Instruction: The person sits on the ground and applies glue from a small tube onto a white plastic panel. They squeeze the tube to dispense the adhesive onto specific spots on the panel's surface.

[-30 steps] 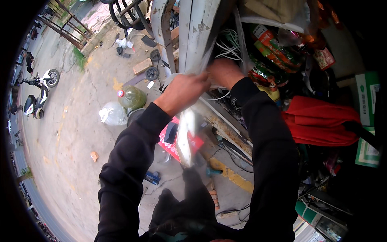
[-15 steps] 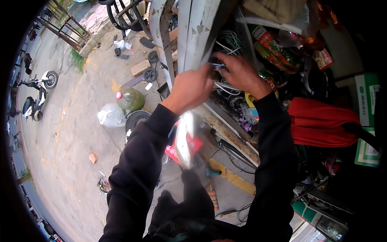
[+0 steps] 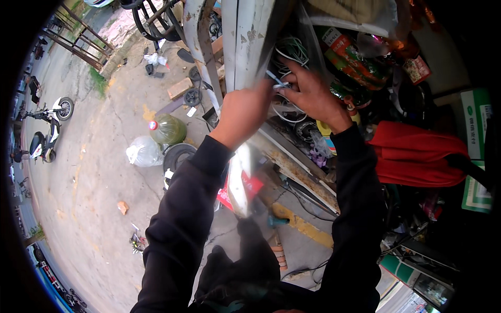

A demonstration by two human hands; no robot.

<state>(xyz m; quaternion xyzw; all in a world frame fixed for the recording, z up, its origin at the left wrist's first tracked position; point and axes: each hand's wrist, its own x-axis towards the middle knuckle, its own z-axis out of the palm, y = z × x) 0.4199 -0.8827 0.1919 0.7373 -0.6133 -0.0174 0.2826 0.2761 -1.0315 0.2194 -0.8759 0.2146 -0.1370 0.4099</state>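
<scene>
My left hand (image 3: 244, 113) is blurred, fingers curled at the edge of a white metal frame (image 3: 245, 39); what it grips is unclear. Beside it, my right hand (image 3: 315, 101) pinches a thin, light-blue stick-like item (image 3: 275, 79), with a small white piece at its fingertips. A clear plastic bag or sheet (image 3: 314, 47) hangs behind them, near coiled pale cords (image 3: 288, 48). Below my left hand is a long, bright white, blurry object (image 3: 238, 182) over a red box (image 3: 253, 186).
At right are glossy green-red packages (image 3: 349, 62), a red cloth (image 3: 412, 156) and green-white signs (image 3: 474, 120). At left on the pavement (image 3: 99, 193) stand plastic jugs (image 3: 167, 129), a scooter (image 3: 44, 133), bricks (image 3: 180, 88) and debris. Rusty rails (image 3: 300, 172) run below my right hand.
My right hand has moved up and come out from behind the plastic, now showing the light-blue item in its fingers. My left hand has shifted a little up and right.
</scene>
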